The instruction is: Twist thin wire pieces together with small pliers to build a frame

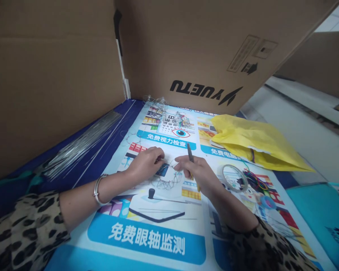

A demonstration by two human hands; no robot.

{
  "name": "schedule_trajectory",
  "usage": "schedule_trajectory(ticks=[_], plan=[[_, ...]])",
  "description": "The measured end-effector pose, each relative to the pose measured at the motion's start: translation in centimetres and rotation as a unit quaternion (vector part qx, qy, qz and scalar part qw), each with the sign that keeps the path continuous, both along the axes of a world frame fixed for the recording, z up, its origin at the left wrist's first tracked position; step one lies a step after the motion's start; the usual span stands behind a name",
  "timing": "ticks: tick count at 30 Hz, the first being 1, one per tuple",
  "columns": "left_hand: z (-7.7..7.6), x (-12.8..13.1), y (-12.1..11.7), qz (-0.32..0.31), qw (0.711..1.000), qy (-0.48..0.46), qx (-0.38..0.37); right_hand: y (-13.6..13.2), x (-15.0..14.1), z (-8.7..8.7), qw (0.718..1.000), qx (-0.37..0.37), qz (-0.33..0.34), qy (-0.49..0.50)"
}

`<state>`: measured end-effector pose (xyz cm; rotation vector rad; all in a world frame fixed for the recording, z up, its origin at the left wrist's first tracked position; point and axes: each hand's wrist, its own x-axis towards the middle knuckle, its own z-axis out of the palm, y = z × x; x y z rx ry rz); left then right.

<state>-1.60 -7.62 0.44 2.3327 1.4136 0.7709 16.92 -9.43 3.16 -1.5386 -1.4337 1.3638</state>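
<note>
A thin metal wire piece, bent into a zigzag mesh loop, hangs between my two hands over the printed sheet. My left hand is closed, its thumb and forefinger pinching the loop's left part. My right hand is curled around a slim tool with a dark tip pointing up and a yellowish end below; its kind is unclear. The thumb and forefinger of that hand meet at the wire's right side. What exactly those fingertips grip is too small to tell.
Cardboard walls rise behind and at the left. A bundle of straight wires lies left. Tangled wire pieces lie at the back. To the right are a yellow bag, a clear tape roll and coloured wires.
</note>
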Motion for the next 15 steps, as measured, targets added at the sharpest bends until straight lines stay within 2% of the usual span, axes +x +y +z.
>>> schedule_trajectory(ticks=[3,5,8,10,15], plan=[[0.0,0.0,0.0,-0.002,1.000,0.007,-0.005,0.1,0.2,-0.1,1.000,0.008,-0.001,-0.008],[0.0,0.0,0.0,-0.005,1.000,0.010,-0.009,0.0,0.2,-0.4,0.996,0.043,0.019,-0.074],[0.1,0.0,0.0,-0.009,1.000,0.000,-0.023,-0.4,-0.1,-0.8,0.966,0.127,0.072,-0.213],[0.3,-0.1,0.0,-0.015,0.999,-0.011,-0.040,-0.7,-0.3,-0.8,0.943,0.161,0.105,-0.271],[0.5,-0.3,-0.3,-0.048,0.994,-0.048,-0.089,-1.0,-0.6,-0.8,0.925,0.173,0.121,-0.317]])
